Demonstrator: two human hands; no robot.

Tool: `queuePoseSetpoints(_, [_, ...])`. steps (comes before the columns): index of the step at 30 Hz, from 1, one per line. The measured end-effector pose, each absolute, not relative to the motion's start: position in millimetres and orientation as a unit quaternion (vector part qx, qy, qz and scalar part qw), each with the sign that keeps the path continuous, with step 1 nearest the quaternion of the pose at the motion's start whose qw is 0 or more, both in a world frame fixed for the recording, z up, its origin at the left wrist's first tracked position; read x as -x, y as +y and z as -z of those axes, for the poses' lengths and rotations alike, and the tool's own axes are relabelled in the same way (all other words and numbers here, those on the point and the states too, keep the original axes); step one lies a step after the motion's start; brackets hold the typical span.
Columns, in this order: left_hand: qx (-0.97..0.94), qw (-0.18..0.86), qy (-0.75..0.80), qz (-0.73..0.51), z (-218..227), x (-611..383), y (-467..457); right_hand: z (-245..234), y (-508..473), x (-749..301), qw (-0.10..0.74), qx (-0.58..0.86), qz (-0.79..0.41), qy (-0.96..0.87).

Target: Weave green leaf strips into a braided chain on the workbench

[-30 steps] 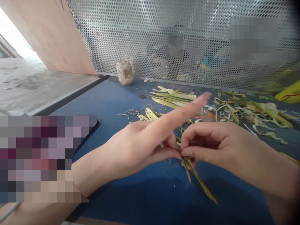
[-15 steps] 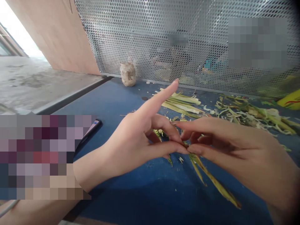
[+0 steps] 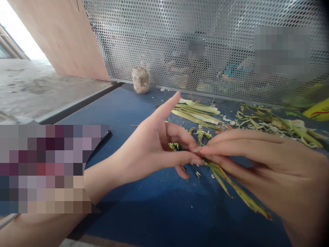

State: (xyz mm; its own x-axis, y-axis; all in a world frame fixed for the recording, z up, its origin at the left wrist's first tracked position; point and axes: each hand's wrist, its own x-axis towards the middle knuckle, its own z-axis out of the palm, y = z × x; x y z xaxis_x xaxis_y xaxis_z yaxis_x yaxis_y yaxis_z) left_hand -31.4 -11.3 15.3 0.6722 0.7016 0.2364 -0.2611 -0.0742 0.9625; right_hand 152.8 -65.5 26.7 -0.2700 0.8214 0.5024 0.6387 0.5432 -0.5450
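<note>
My left hand [image 3: 156, 144] pinches a strip of dried leaf [image 3: 238, 190] between thumb and fingers, its index finger stretched out toward the mesh. Close against it, my right hand [image 3: 257, 161] grips the same yellow-green, brown-edged strip with thumb and fingertips. The long ends of the strip hang down to the right below my fingers. A small figure-like piece woven from green leaf [image 3: 202, 133] lies on the blue table behind my fingertips. Another knotted green piece [image 3: 174, 146] shows partly behind my left fingers; whether it joins the held strip cannot be made out.
A bundle of pale green leaf strips [image 3: 196, 113] lies beyond my hands. Tangled leaf scraps [image 3: 277, 125] spread at the right, near a yellow object [image 3: 317, 109]. A wrapped jar [image 3: 141, 80] stands before the perforated metal panel [image 3: 154, 41]. A phone edge [image 3: 102, 139] shows at left.
Both hands stay together on the strip. My left hand's index finger has swung left, and my right fingers have closed flatter. The strip's loose ends have shifted slightly right and up.
</note>
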Motion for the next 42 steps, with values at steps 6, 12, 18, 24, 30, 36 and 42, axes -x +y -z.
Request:
queuePoseSetpoints(6, [-0.605,0.672,0.209,-0.373,-18.7,31.0,-11.0,-26.6,-66.2,-153.1,0.395,0.489,-0.064,-0.775])
queuePoseSetpoints(12, [-0.588,0.678,0.235,-0.374,-21.9,29.3,-11.7,-26.3,-66.8,-148.1,0.385,0.524,-0.071,-0.756])
queuePoseSetpoints(18, [-0.578,0.689,0.26,-0.352,-29.8,31.2,-15.3,-21.1,-64.6,-143.7,0.477,0.497,-0.089,-0.719])
queuePoseSetpoints(24, [-0.582,0.68,0.263,-0.36,-30.5,33.0,-15.9,-20.6,-64.4,-144.7,0.48,0.478,-0.104,-0.728])
queuePoseSetpoints(30, [-0.577,0.688,0.249,-0.363,-28.4,33.6,-14.3,-19.9,-64.4,-144.5,0.467,0.476,-0.089,-0.74])
queuePoseSetpoints(36, [-0.58,0.682,0.256,-0.364,-30.1,32.8,-14.9,-19.3,-67.6,-145.3,0.469,0.48,-0.096,-0.735])
queuePoseSetpoints(42, [-0.584,0.68,0.272,-0.349,-30.3,33.0,-14.3,-19.9,-68.9,-145.8,0.449,0.49,-0.08,-0.743])
